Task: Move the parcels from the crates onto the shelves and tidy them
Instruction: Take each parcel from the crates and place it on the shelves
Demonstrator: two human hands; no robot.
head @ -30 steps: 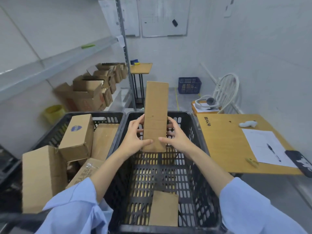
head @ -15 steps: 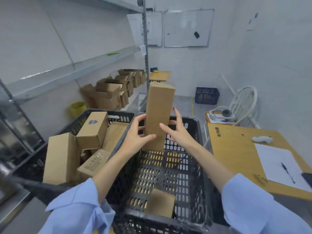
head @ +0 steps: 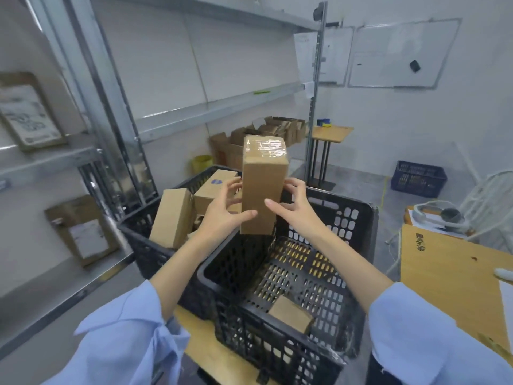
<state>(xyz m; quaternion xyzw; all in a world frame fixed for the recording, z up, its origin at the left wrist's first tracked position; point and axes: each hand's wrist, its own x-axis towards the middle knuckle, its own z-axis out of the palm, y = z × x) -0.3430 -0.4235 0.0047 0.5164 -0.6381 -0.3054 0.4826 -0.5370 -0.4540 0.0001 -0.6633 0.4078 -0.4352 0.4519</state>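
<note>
A tall brown cardboard parcel [head: 262, 187] with clear tape on its top stands upright in the air above the near black crate [head: 358, 218]. My left hand [head: 224, 215] grips its left side and my right hand [head: 294, 207] its right side, fingers spread. One small brown parcel [head: 290, 315] lies on the near crate's floor. The far black crate [head: 144, 245] to the left holds several brown parcels [head: 172, 215]. Metal shelves [head: 211, 112] rise on the left, behind the crates.
On the left shelves lie flat parcels with labels [head: 83, 232] and a printed one [head: 27, 112]. Open cartons [head: 266, 134] sit on the floor behind. A wooden desk [head: 444, 268] stands to the right, a blue crate [head: 419, 177] and a white chair [head: 494, 195] beyond it.
Both hands have lifted the tall parcel higher above the near crate. My view has swung left, bringing the metal shelves into sight.
</note>
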